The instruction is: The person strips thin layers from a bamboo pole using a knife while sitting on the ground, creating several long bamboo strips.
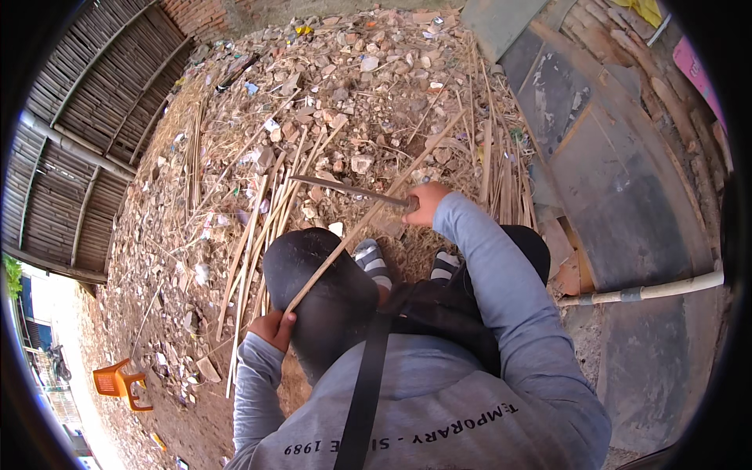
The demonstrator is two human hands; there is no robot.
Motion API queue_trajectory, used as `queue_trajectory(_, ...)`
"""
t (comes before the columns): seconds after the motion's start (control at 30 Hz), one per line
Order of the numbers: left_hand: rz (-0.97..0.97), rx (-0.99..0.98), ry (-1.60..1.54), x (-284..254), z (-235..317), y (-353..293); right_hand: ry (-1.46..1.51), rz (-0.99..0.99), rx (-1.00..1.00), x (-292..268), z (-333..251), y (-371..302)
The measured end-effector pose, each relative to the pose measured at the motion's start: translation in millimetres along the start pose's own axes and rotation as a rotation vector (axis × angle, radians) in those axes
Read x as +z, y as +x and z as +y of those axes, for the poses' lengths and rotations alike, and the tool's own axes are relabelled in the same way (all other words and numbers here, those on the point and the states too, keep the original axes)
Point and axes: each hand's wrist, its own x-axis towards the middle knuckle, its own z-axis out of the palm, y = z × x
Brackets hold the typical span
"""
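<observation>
Rubble-strewn ground (184,427), bamboo fence (98,86) along its left edge | my left fingers (287,323) clamp a strip (327,267) across my thigh; right fingers (424,210) grip a knife (348,187) | loose strips (257,227) seem done, this one unfinished

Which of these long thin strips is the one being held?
The long strip in the left hand, slanting up across the left knee and past the knife in the right hand; the other strips lie on the ground.
</observation>
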Motion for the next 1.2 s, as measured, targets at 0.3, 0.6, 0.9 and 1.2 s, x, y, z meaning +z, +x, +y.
queue_trajectory(0.3, -0.031, -0.008, 0.020, 0, -3, -1, 0.019, 0.005, 0.000, -4, -5, -9)
queue_trajectory(0.6, -0.041, 0.008, -0.066, -1, -11, -2, -0.008, 0.054, -0.001, -9, -15, -7)
queue_trajectory(0.9, -0.024, 0.004, -0.022, 0, -9, 2, 0.016, 0.117, 0.023, 6, 5, 8)
queue_trajectory(1.2, -0.018, 0.044, -0.025, -1, -8, 1, 0.087, 0.133, 0.144, 10, 26, 19)
